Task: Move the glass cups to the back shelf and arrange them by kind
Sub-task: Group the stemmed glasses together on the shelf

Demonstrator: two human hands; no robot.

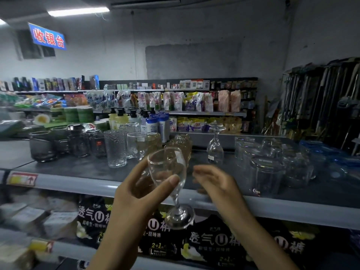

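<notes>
My left hand (pixel 136 191) grips a clear stemmed wine glass (pixel 167 168) by the bowl, thumb across the front and fingers curled behind. The glass is tilted, rim up-left, with its round foot low and to the right, in front of the grey metal shelf edge (pixel 78 184).

My right hand (pixel 216 184) is just right of the bowl, not touching it. Its fingers are loose and slightly curved, and it holds nothing. The fingertips are blurred.

On the dark matte shelf top:
- Left: a smoky grey squat glass cup (pixel 41 146), with more dark cups beside it.
- Centre-left: a tall clear tumbler with a dimpled texture (pixel 115 148), with a smooth clear cup just to its right.
- Centre: amber ribbed glasses (pixel 181 145), partly behind the held bowl.
- Right of those: a second clear stemmed glass standing upside down (pixel 215 145), foot up.
- Right: a cluster of clear smooth cylindrical glasses (pixel 265 172).
- Far right: blue glassware (pixel 331 162), too blurred to tell its shape.

On the shelf below are glossy black packs with white lettering (pixel 214 240).
</notes>
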